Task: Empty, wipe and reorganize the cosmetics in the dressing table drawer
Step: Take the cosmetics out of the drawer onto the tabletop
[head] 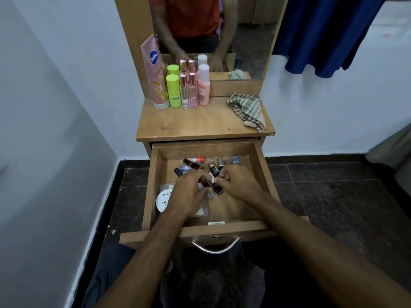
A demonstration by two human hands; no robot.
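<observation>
At the left of the frame a pale wall (55,130) runs down to a dark tiled floor (333,196). In the upper middle, on the wooden dressing table top (200,125), a row of cosmetics stands against the mirror (244,41): a tall pink tube (155,74) leaning at the far left, then a lime-capped bottle (173,91), two clear perfume bottles with rose caps (188,91), and a pink bottle with a white cap (204,85). Further right on the same top lies a crumpled checked cloth (246,110), near the right edge. Below, in the middle of the frame, the drawer (155,174) is pulled fully open, its metal handle (215,246) at the bottom. Inside it, at lower left, a round white tub (162,201) lies on a flat clear packet (203,211), partly under the left wrist. Small nail polish bottles (193,164) and tubes are scattered along the drawer's far side. The left hand (189,194) is curled, its fingers gripping a dark little bottle (205,181) at the drawer's centre. Just to its right, nearly touching, the right hand (239,185) is curled too, fingertips pinching another dark red bottle (218,187). At the upper right a blue cloth (322,34) hangs against the wall.
</observation>
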